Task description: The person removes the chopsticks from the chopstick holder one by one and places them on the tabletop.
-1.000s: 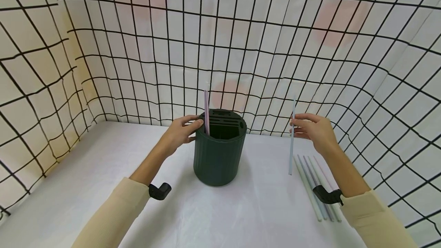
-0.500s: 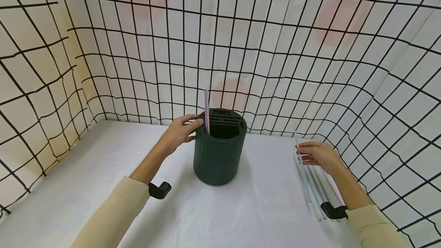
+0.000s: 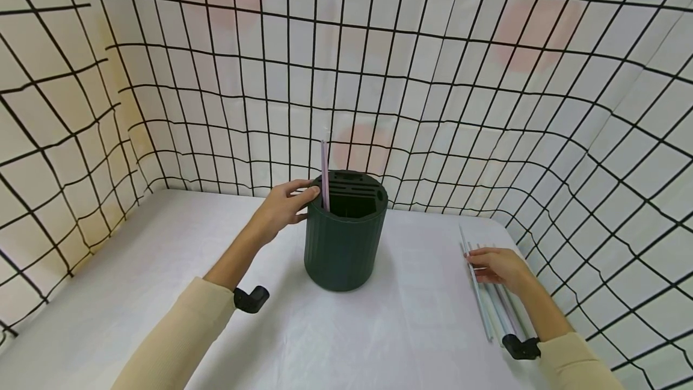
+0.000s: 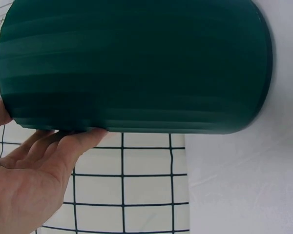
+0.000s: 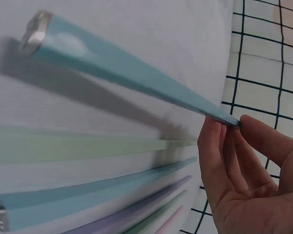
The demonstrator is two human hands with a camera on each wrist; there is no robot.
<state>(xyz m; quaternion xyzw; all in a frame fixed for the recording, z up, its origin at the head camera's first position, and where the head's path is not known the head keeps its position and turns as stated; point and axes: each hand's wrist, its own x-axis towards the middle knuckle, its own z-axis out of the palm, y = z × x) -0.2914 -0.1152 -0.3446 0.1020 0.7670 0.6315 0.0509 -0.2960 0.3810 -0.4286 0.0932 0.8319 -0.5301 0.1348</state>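
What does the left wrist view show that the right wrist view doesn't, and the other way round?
Only the left wrist view shows the holder and the left hand gripping it. Only the right wrist view shows the right hand pinching a blue stick, with a row of other sticks lying nearby. Both show part of the white table and the dark grid.

Booth: this is looking like a recording set-up; whether in a lab or a home, the views are not telling.
White table (image 3: 411, 330): it is serving as the work surface.
Black wire grid (image 3: 421, 120): it is rising at the back and both sides.
White backing (image 3: 379, 50): it is showing through, blotched faintly pink and yellow.
Black wrist cameras (image 3: 251, 300): they are suggesting filming.
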